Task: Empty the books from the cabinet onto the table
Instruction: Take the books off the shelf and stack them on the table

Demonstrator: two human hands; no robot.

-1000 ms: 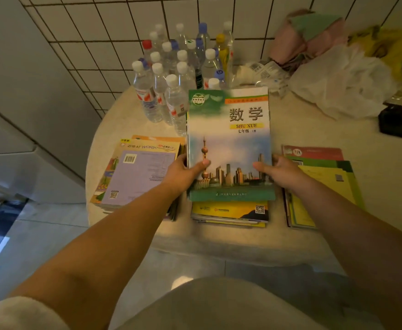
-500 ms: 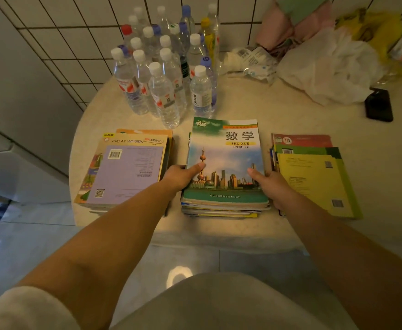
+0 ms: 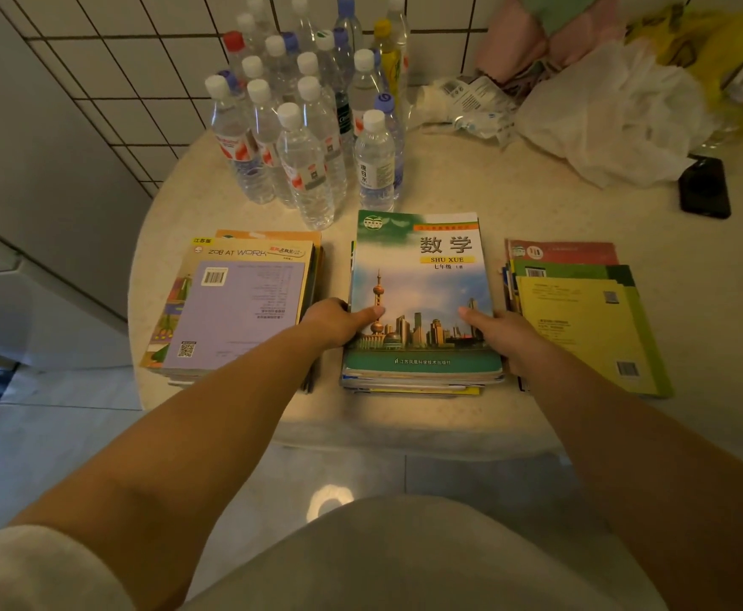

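A maths textbook (image 3: 420,284) with a city skyline cover lies on top of the middle stack on the round beige table (image 3: 471,200). My left hand (image 3: 339,321) grips its near left edge, thumb on the cover. My right hand (image 3: 499,330) grips its near right edge the same way. A second stack topped by a purple back cover (image 3: 242,306) lies to the left. A third stack topped by a yellow-green book (image 3: 590,328) lies to the right. The cabinet is out of view.
Several water bottles (image 3: 312,125) stand behind the stacks, close to the tiled wall. White plastic bags (image 3: 603,116), pink cloth and a yellow bag crowd the back right. A black phone (image 3: 704,187) lies at the right. The table's near edge is just below the stacks.
The stack with the maths textbook on top came down from a raised, tilted position and now lies flat on the middle stack. Both hands stayed on its near edges.
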